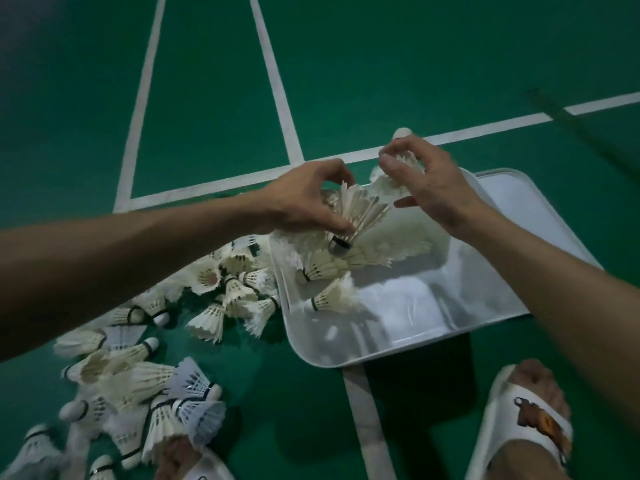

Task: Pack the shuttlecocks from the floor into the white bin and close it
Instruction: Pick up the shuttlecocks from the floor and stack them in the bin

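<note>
only one view is given. it is taken from the person's head, directed forward and steeply down at the green floor [381, 64]. the white bin [381, 341] is seen close below the camera, and court lines [273, 81] farther ahead are included by the wide lens.

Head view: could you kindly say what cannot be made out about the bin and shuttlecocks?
- Head view: right hand covers most of its held shuttlecock.
- Head view: left hand and gripped shuttlecock hide the white bin's far corner.
- Head view: right forearm crosses the lid; any latch unseen.
- Head view: floor shuttlecocks lower left blurred, cut by frame edge.
</note>
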`<state>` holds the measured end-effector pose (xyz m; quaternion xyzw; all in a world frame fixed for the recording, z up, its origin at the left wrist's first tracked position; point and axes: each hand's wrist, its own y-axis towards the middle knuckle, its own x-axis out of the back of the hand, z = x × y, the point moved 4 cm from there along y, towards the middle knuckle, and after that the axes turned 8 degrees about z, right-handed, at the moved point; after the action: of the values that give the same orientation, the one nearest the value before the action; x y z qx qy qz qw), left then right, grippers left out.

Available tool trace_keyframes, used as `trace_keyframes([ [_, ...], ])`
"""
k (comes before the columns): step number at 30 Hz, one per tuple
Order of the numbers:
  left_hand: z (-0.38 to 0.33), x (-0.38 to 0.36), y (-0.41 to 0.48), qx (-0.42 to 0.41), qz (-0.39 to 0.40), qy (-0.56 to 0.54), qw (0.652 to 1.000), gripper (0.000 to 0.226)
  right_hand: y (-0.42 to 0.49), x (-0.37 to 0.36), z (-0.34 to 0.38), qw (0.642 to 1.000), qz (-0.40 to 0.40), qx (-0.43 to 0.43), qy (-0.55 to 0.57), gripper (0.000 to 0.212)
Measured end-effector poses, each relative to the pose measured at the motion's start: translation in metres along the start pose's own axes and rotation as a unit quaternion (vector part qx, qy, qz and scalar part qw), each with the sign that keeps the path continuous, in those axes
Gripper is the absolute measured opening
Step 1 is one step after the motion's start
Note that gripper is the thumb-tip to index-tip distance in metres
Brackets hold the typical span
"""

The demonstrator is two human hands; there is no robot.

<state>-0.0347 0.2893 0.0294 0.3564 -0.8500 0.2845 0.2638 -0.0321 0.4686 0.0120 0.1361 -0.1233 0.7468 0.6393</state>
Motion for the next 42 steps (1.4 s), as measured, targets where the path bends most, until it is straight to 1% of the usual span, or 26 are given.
trace_keyframes([
  [3, 0.003, -0.016, 0.011, 0.004, 0.018, -0.016, 1.0, 0.058, -0.004, 0.007, -0.012, 0.999, 0.022, -0.024, -0.013, 0.022],
  [6, 0.008, -0.026, 0.021, 0.029, 0.034, -0.051, 0.998, 0.063, -0.008, 0.004, -0.02, 0.997, 0.072, -0.021, -0.011, 0.028],
  [8, 0.008, -0.03, 0.027, 0.03, 0.039, -0.072, 0.996, 0.07, -0.008, 0.0, -0.025, 0.992, 0.095, -0.011, -0.081, 0.035],
  [9, 0.006, -0.031, 0.029, 0.021, 0.042, -0.077, 0.996, 0.073, -0.008, -0.002, -0.028, 0.988, 0.093, -0.002, -0.122, 0.036],
  [10, 0.005, -0.033, 0.031, 0.011, 0.046, -0.081, 0.996, 0.073, -0.007, -0.004, -0.031, 0.987, 0.083, 0.001, -0.138, 0.036],
  [13, 0.006, -0.036, 0.033, -0.01, 0.042, -0.063, 0.997, 0.068, -0.003, -0.004, -0.036, 0.996, 0.047, -0.022, -0.077, 0.038],
  [16, 0.011, -0.039, 0.035, -0.017, 0.034, -0.011, 0.999, 0.06, -0.002, -0.006, -0.043, 0.996, 0.036, -0.043, -0.073, 0.04],
  [19, 0.014, -0.042, 0.038, -0.006, 0.056, 0.032, 0.998, 0.047, -0.005, -0.006, -0.047, 0.996, 0.032, -0.063, -0.048, 0.04],
  [21, 0.018, -0.044, 0.039, 0.017, 0.078, 0.021, 0.997, 0.042, -0.007, -0.001, -0.05, 0.995, 0.041, -0.079, -0.035, 0.038],
  [24, 0.021, -0.047, 0.039, 0.034, 0.107, -0.017, 0.994, 0.043, -0.009, 0.013, -0.055, 0.994, 0.055, -0.096, -0.023, 0.021],
  [25, 0.022, -0.047, 0.04, 0.036, 0.116, -0.017, 0.992, 0.046, -0.011, 0.017, -0.056, 0.993, 0.061, -0.093, -0.039, 0.02],
  [26, 0.023, -0.049, 0.04, 0.041, 0.126, -0.021, 0.991, 0.048, -0.012, 0.021, -0.056, 0.991, 0.07, -0.086, -0.08, 0.024],
  [28, 0.027, -0.053, 0.039, 0.057, 0.149, -0.04, 0.986, 0.051, -0.015, 0.025, -0.058, 0.978, 0.092, -0.071, -0.17, 0.044],
  [30, 0.032, -0.058, 0.039, 0.068, 0.165, -0.046, 0.983, 0.053, -0.019, 0.024, -0.063, 0.972, 0.122, -0.085, -0.182, 0.065],
  [32, 0.037, -0.06, 0.039, 0.078, 0.169, -0.045, 0.981, 0.054, -0.02, 0.019, -0.073, 0.963, 0.154, -0.115, -0.189, 0.074],
  [36, 0.045, -0.063, 0.04, 0.109, 0.192, -0.057, 0.974, 0.051, -0.021, 0.007, -0.089, 0.924, 0.216, -0.125, -0.289, 0.066],
  [40, 0.053, -0.066, 0.039, 0.13, 0.212, -0.086, 0.965, 0.049, -0.022, -0.005, -0.095, 0.906, 0.274, -0.127, -0.298, 0.061],
  [42, 0.056, -0.067, 0.039, 0.133, 0.216, -0.096, 0.962, 0.05, -0.02, -0.012, -0.098, 0.895, 0.294, -0.106, -0.319, 0.061],
])
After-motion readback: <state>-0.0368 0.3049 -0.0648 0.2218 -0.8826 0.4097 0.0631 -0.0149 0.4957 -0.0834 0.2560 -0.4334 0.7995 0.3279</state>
